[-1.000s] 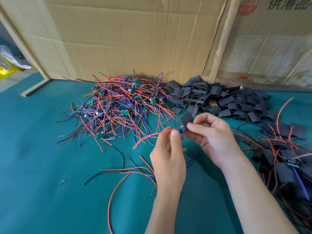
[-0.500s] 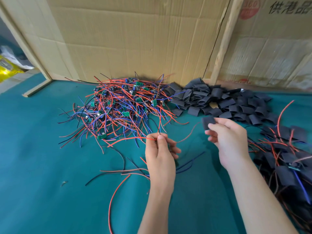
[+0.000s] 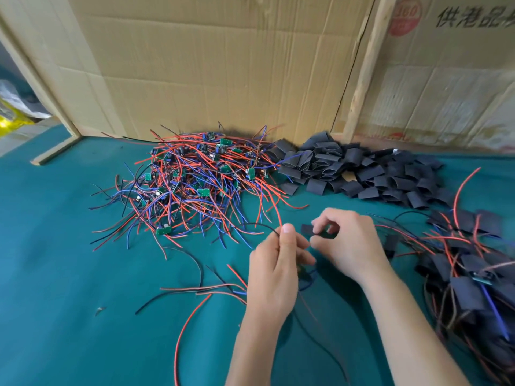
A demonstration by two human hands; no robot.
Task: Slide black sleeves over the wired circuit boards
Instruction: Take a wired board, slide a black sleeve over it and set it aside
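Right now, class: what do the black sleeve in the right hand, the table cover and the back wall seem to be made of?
Black sleeve: soft matte tubing, probably plastic or rubber; those in the pile lie flattened.
Table cover: teal, dull, without glare; likely felt or cloth.
Back wall: brown corrugated cardboard, creased, with fold lines.

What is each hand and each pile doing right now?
Left hand: pinches wires, thumb up.
Right hand: pinches one black sleeve, not yet on a board.
Bare wired boards: tangled heap on the green mat, unsleeved.
Empty sleeves: loose pile against the cardboard.
Sleeved boards: stacked at the right, wires sticking out.
Loose wires: lying flat near the left hand.
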